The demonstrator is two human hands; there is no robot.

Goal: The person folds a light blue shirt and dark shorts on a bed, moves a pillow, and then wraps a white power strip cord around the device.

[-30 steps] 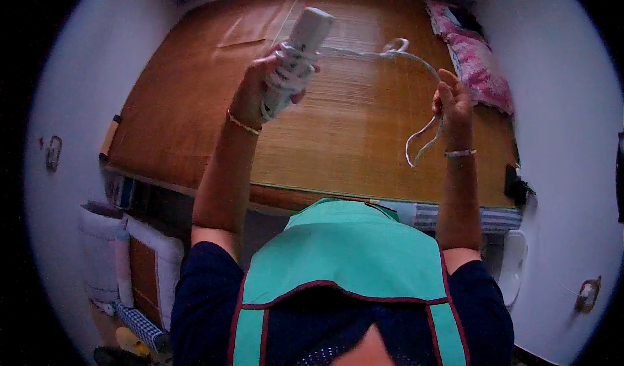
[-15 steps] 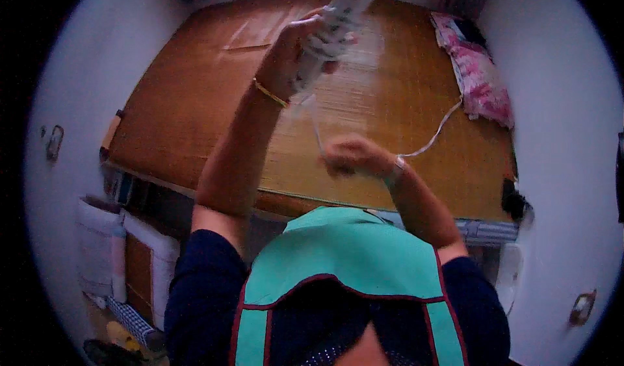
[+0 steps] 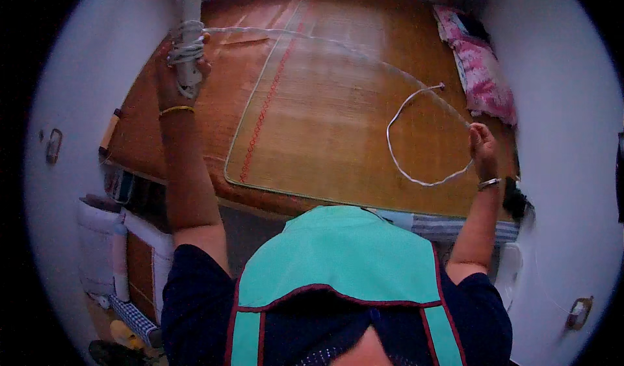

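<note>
A white power strip [image 3: 189, 7] with its cord wound round its middle is gripped in my left hand [image 3: 174, 80], raised at the far left. From the strip a white cord [image 3: 266, 30] stretches across to my right hand [image 3: 483, 144], which pinches it between closed fingers at the right. Past my right hand the loose end curves in a wide loop and ends in a small plug [image 3: 441, 85]. A woven mat [image 3: 325, 126] with a pale edge lies on the bed beneath the cord.
A pink patterned cloth bundle [image 3: 481, 74] rests at the bed's right edge. White walls stand on both sides, with a wall fitting [image 3: 578, 313] low on the right. Below the bed's left front corner are a white-edged panel [image 3: 159, 275] and a checked roll [image 3: 130, 317].
My left hand has swung left with the power strip. My right hand has moved out to the right, drawing the cord into a long span between both hands.
</note>
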